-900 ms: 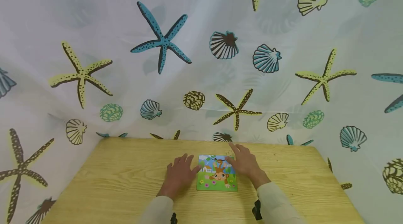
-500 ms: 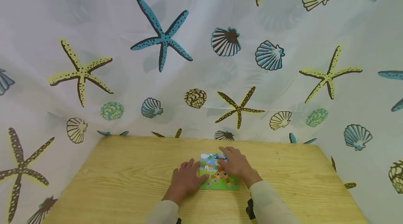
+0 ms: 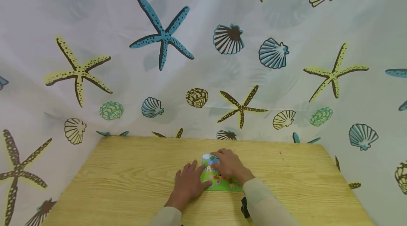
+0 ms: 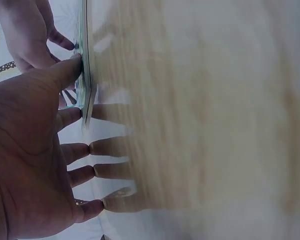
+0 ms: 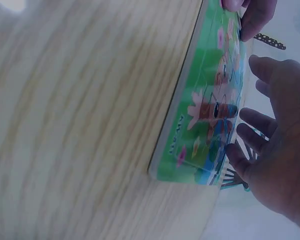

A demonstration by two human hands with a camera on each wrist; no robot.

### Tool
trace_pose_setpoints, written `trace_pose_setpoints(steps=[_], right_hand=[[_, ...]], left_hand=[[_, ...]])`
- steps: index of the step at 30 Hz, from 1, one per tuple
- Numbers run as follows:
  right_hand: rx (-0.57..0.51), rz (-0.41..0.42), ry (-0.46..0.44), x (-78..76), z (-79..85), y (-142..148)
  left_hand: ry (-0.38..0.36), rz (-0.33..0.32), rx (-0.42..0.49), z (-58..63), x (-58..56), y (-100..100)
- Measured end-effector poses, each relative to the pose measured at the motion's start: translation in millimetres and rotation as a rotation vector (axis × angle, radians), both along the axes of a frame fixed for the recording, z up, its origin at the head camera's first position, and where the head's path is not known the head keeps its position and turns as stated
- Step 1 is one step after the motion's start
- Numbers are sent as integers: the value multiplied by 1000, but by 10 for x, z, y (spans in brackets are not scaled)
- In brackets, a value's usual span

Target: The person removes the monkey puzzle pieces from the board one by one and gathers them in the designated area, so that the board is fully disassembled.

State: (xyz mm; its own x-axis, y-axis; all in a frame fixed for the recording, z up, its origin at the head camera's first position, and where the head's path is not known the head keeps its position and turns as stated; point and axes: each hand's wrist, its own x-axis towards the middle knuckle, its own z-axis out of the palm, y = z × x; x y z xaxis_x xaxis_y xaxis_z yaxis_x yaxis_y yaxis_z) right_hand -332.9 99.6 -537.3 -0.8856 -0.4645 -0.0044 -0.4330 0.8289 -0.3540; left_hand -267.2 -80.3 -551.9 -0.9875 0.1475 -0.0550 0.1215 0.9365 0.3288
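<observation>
A thin flat jigsaw puzzle board [image 3: 222, 185] with a cartoon monkey, a house and flowers lies on the wooden table. My left hand [image 3: 188, 184] is at its left side, fingers spread toward the tabletop. In the left wrist view the thumb of that left hand [image 4: 27, 150] rests on the edge of the board [image 4: 87, 60]. Over the board's upper right part reaches my right hand [image 3: 229, 165], covering much of the monkey. The right wrist view has this right hand [image 5: 287, 135] with loosely extended fingers above the picture; whether the fingertips touch cannot be told.
The pale wooden table [image 3: 133, 173] stretches around the board on all sides. Behind and beside it hangs a white curtain [image 3: 197, 67] printed with starfish and shells. A dark strap piece [image 3: 245, 207] sits by the right sleeve.
My right hand has moved left, from the board's right edge to over the picture. My left hand has shifted right, its thumb coming onto the board. The head view has tilted slightly.
</observation>
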Motion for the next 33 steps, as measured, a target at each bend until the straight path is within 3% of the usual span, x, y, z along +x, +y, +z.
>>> trace_pose_setpoints(steps=[6,11,23,33], right_hand=[[51,28,4,-1,36,-60],[94,25,-2,-32,75,-95],[111,-27,-99,-121,176,-212],[155,7,-171,-151,317,-262]], left_hand=[[23,-41,-17,-50,22,21],[31,-73,-15,48,73,64],[-24,-65,55,94,69,73],[-28,-63,72,86,96,73]])
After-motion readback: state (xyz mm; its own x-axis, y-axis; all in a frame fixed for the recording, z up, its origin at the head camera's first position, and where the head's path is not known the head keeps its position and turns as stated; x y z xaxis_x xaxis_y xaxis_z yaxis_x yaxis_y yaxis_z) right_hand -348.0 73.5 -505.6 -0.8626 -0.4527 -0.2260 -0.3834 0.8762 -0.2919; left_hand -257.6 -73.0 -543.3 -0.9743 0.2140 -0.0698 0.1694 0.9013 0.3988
